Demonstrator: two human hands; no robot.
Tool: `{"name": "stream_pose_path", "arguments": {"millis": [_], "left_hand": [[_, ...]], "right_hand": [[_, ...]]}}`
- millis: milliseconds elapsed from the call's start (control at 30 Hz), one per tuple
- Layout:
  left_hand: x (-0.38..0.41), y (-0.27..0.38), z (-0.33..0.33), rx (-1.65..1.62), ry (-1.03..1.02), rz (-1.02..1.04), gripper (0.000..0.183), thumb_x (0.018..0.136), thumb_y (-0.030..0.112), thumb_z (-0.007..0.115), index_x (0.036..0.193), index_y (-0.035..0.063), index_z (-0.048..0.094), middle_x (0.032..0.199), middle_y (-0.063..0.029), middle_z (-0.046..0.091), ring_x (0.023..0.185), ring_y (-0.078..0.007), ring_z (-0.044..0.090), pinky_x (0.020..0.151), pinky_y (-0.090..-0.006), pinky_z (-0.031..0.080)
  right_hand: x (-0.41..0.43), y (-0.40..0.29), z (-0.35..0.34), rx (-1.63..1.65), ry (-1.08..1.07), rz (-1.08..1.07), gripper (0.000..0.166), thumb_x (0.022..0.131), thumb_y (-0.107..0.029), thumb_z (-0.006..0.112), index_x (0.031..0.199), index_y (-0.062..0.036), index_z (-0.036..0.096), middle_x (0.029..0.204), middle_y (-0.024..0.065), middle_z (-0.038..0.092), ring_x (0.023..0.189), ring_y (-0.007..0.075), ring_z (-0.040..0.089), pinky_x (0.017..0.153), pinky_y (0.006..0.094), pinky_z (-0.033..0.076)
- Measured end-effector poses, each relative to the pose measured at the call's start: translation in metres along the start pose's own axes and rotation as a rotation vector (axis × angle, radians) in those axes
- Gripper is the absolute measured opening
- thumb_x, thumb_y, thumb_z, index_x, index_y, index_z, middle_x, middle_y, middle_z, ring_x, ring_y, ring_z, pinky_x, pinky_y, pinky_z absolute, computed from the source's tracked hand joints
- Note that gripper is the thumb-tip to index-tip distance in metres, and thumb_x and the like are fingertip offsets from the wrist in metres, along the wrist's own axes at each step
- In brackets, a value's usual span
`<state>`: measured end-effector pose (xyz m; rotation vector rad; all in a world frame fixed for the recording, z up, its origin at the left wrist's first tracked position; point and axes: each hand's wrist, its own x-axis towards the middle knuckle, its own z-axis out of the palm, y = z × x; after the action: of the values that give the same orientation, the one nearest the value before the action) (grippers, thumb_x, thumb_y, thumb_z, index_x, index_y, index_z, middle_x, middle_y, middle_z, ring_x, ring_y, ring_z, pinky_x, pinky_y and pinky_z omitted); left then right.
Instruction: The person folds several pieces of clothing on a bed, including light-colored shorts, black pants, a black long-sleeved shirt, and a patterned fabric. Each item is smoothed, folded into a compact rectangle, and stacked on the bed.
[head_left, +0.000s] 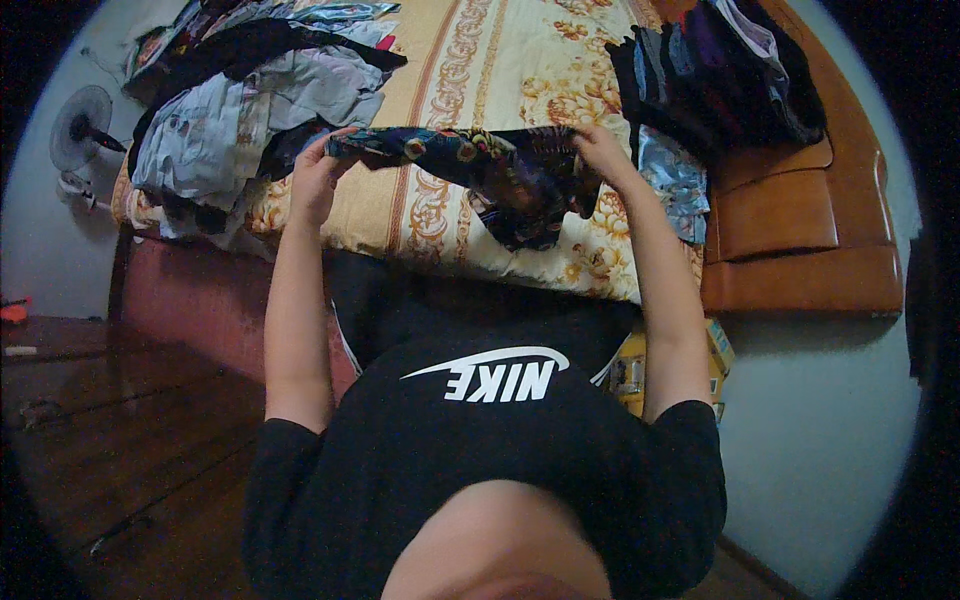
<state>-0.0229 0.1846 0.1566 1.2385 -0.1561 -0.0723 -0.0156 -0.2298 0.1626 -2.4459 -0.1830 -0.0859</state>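
A dark garment with a colourful print (517, 180) is stretched between my two hands over the near part of the bed. My left hand (319, 176) grips one end of its upper edge, and my right hand (600, 154) grips the other. Between them the cloth hangs in folds, lower towards the right; what kind of garment it is I cannot tell. Beneath it lies a cream and gold flowered bedspread (360, 217). Close beyond my left hand is a heap of loose clothes (202, 135), grey-white and black pieces on top.
Dark folded clothes (720, 82) are stacked at the right, beside a brown wooden headboard (780, 217). Light blue patterned cloth (671, 176) lies near my right forearm. An electric fan (81, 127) stands beyond the bed at left. Dark wooden furniture (142, 442) is at lower left.
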Motion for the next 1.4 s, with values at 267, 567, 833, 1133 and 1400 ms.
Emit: {"name": "stream_pose_path", "arguments": {"millis": [267, 567, 833, 1133, 1400], "left_hand": [[0.065, 0.011, 0.027, -0.735, -0.264, -0.062, 0.037, 0.078, 0.003, 0.045, 0.114, -0.0075, 0.047, 0.108, -0.0169, 0.055, 0.099, -0.0232, 0.054, 0.093, -0.0346, 0.038], [0.097, 0.020, 0.044, -0.503, -0.195, 0.098, 0.020, 0.082, 0.001, 0.050, 0.101, 0.0048, 0.055, 0.094, -0.0073, 0.059, 0.078, -0.0134, 0.058, 0.069, -0.0230, 0.048], [0.096, 0.071, 0.191, 0.185, -0.424, 0.437, 0.015, 0.077, 0.001, 0.056, 0.090, 0.0029, 0.063, 0.087, -0.0035, 0.061, 0.083, -0.0108, 0.055, 0.079, -0.0221, 0.042], [0.079, 0.063, 0.189, 0.274, -0.490, 0.349, 0.022, 0.075, -0.002, 0.052, 0.095, 0.0015, 0.060, 0.090, -0.0037, 0.060, 0.086, -0.0114, 0.055, 0.080, -0.0243, 0.042], [0.060, 0.039, 0.140, 0.263, -0.290, 0.113, 0.028, 0.073, -0.007, 0.047, 0.098, 0.0006, 0.057, 0.095, -0.0054, 0.059, 0.089, -0.0133, 0.054, 0.080, -0.0240, 0.041]], "right_hand": [[0.046, -0.022, -0.071, 0.749, -0.002, 0.214, 0.018, 0.081, -0.022, 0.056, 0.086, -0.0043, 0.058, 0.073, -0.0004, 0.060, 0.060, 0.0083, 0.055, 0.055, 0.0218, 0.044], [0.049, -0.045, -0.139, 0.708, 0.089, 0.040, 0.021, 0.074, -0.016, 0.059, 0.090, -0.0020, 0.058, 0.079, 0.0052, 0.062, 0.066, 0.0139, 0.060, 0.060, 0.0256, 0.048], [0.025, -0.067, -0.007, 0.660, 0.510, -0.021, 0.027, 0.075, -0.015, 0.061, 0.096, -0.0012, 0.052, 0.099, 0.0107, 0.057, 0.088, 0.0210, 0.055, 0.079, 0.0316, 0.043], [-0.019, -0.084, 0.014, 1.044, 0.186, -0.030, 0.021, 0.081, -0.014, 0.058, 0.098, -0.0012, 0.058, 0.086, 0.0002, 0.060, 0.076, 0.0089, 0.054, 0.072, 0.0232, 0.042], [-0.026, -0.087, -0.025, 0.828, 0.057, 0.000, 0.020, 0.084, -0.022, 0.056, 0.078, -0.0047, 0.064, 0.061, -0.0072, 0.051, 0.052, 0.0017, 0.040, 0.048, 0.0190, 0.033]]}}
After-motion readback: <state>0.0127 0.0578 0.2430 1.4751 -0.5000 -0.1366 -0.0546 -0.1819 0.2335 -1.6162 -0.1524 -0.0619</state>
